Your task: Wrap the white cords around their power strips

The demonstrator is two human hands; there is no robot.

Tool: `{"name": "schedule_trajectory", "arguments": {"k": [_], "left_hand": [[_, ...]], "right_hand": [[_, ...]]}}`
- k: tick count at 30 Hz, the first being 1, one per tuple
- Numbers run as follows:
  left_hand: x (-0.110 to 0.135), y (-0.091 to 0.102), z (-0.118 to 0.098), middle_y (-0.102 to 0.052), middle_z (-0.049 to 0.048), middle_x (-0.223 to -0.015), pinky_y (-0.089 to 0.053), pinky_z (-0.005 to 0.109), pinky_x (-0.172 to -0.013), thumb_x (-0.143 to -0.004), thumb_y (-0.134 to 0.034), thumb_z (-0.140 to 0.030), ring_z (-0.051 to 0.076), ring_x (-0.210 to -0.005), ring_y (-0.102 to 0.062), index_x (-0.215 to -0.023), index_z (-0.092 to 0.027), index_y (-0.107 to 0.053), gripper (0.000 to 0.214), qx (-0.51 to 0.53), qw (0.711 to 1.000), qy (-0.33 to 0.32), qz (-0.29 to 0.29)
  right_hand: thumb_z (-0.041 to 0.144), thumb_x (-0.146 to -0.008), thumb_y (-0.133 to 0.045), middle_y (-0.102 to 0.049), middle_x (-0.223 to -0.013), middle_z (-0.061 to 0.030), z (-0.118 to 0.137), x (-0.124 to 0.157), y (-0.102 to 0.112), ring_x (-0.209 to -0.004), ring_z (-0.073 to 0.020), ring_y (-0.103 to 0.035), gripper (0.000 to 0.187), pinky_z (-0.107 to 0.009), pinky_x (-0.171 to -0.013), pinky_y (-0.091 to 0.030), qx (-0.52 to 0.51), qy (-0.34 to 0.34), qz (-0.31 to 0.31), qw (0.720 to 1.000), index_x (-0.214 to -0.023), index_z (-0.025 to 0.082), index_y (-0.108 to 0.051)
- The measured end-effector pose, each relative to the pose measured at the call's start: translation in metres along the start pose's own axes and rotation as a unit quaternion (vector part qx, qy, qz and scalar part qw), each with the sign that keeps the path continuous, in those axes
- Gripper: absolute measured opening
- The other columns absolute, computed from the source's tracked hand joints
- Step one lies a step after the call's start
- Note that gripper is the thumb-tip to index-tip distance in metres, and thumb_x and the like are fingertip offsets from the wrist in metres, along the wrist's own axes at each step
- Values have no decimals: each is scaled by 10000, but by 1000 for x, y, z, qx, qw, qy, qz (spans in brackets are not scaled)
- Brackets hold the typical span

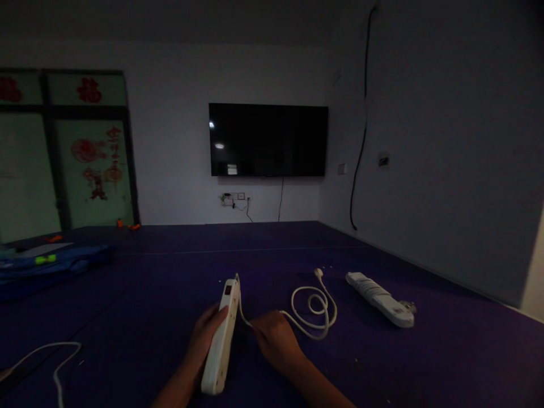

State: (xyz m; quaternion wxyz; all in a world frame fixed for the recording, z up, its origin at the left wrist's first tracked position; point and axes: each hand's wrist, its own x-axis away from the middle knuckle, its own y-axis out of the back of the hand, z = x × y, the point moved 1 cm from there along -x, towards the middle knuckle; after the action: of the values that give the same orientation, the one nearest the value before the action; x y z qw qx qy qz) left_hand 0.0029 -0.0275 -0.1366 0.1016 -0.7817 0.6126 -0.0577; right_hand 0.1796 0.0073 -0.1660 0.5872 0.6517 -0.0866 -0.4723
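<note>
My left hand (207,330) grips a white power strip (222,339) by its left side, tilted up with its switch end away from me. A dark red switch shows near the top. From that far end a white power cord (242,310) drops to my right hand (276,340), whose fingers are closed around it. Beyond the right hand the cord lies in loose loops on the purple surface (263,272), ending in a white plug (318,273). To the right rests a second white power strip (380,299) with its cord wound around it.
A blue cloth item (80,262) lies at the far left, with small orange objects (134,226) behind it. Another white cable (59,368) is at the lower left. A wall-mounted television (268,140) hangs ahead; a black cable (361,153) runs down the right wall.
</note>
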Motion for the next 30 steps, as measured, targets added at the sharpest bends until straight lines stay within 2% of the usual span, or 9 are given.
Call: {"name": "schedule_trajectory", "arguments": {"k": [3,5,7,10,13,17,21,25,30], "left_hand": [[-2,7,-11,-714,71,-908,-453,301,-782,-513,-763,-354,253,-894,-626,-863,-168,-679,406,-68,994,-80,-33],[-3,12,-15,-705,89,-948,-445,325,-801,-533,-742,-392,269,-916,-621,-898,-171,-671,433,-126,985,-101,-57],[-2,17,-16,-696,105,-966,-435,354,-807,-551,-713,-449,292,-937,-612,-933,-176,-661,472,-219,963,-119,-102],[1,21,-17,-667,120,-1025,-404,377,-833,-611,-650,-477,311,-1010,-567,-1027,-186,-624,508,-405,887,-161,-153],[2,20,-17,-637,143,-1064,-382,373,-837,-682,-582,-431,310,-1044,-526,-1123,-160,-565,518,-551,799,-191,-147],[2,20,-18,-627,146,-1063,-374,341,-815,-729,-524,-414,292,-1020,-525,-1140,-142,-542,493,-636,736,-180,-146],[0,24,-20,-627,150,-1054,-384,340,-775,-743,-495,-410,292,-982,-544,-1120,-140,-558,467,-681,699,-163,-144],[-3,30,-20,-634,164,-1003,-397,364,-738,-744,-479,-395,310,-959,-554,-1076,-137,-590,435,-708,675,-149,-145],[-5,36,-19,-636,183,-980,-398,392,-728,-738,-485,-392,332,-966,-558,-1038,-138,-608,412,-734,654,-114,-145]], "right_hand": [[207,-842,-487,-661,-879,-35,-3,-1,4,-864,-174,-560,166,-316,-847,-323,-6,-49,-49,998,-911,222,-637],[239,-824,-529,-659,-889,-40,-6,-1,6,-889,-186,-550,136,-343,-885,-306,1,-78,-70,994,-902,223,-639],[241,-812,-548,-658,-887,-35,-10,0,6,-908,-192,-541,115,-357,-906,-293,7,-102,-82,991,-881,225,-637],[197,-796,-547,-660,-879,-31,-16,0,5,-914,-206,-533,124,-382,-926,-276,15,-125,-97,987,-874,231,-637],[135,-777,-524,-659,-877,-44,-24,1,4,-913,-228,-528,167,-401,-920,-275,24,-147,-108,983,-852,230,-639],[98,-780,-476,-657,-859,-56,-35,3,6,-897,-231,-541,219,-403,-907,-275,43,-185,-112,975,-856,223,-638],[100,-796,-439,-662,-807,-66,-50,7,9,-864,-237,-557,238,-380,-843,-310,70,-217,-111,967,-812,219,-644],[156,-808,-448,-665,-825,-90,-62,11,9,-882,-263,-562,207,-382,-798,-319,104,-253,-90,958,-799,203,-649],[162,-820,-444,-664,-849,-115,-58,9,10,-883,-266,-576,209,-389,-828,-303,118,-245,-36,962,-832,177,-652]]}}
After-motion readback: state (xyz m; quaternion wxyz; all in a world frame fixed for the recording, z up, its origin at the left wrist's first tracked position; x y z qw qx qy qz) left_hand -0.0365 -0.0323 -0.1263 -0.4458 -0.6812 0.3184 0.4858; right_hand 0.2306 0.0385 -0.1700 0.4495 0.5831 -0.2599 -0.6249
